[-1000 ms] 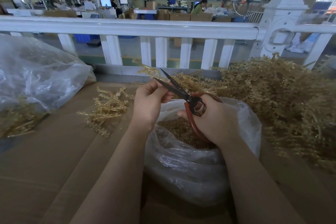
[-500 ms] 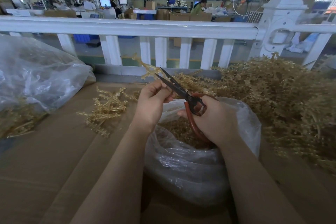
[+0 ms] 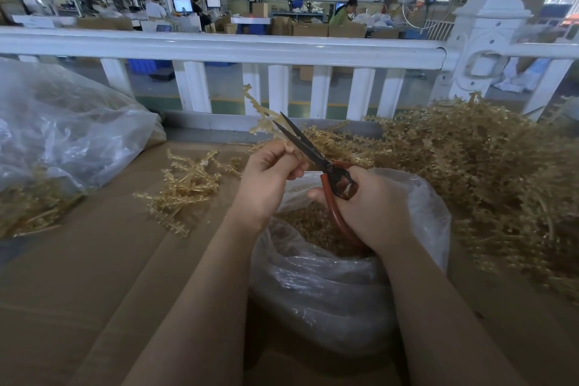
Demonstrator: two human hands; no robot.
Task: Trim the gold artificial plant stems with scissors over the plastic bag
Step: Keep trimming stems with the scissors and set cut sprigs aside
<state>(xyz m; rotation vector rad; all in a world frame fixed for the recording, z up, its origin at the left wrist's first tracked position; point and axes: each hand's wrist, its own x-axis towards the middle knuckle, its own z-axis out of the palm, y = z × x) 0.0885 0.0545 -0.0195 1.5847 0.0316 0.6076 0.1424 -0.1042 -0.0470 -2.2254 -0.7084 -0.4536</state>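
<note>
Left hand [image 3: 266,178] pinches a gold plastic stem [image 3: 255,110]; right hand [image 3: 369,207] grips red-handled scissors [image 3: 308,150], blades parted. Best snip close to the fingers, over the clear plastic bag [image 3: 329,285].

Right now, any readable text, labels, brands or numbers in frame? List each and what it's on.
None can be read.
Monitors at the far desks: lit blue and white screens, content too small and blurred.
Cardboard boxes behind the white railing: no legible print.
Scissors, held by the right hand: no visible brand mark.
Plastic bag under the hands: unprinted.
</note>
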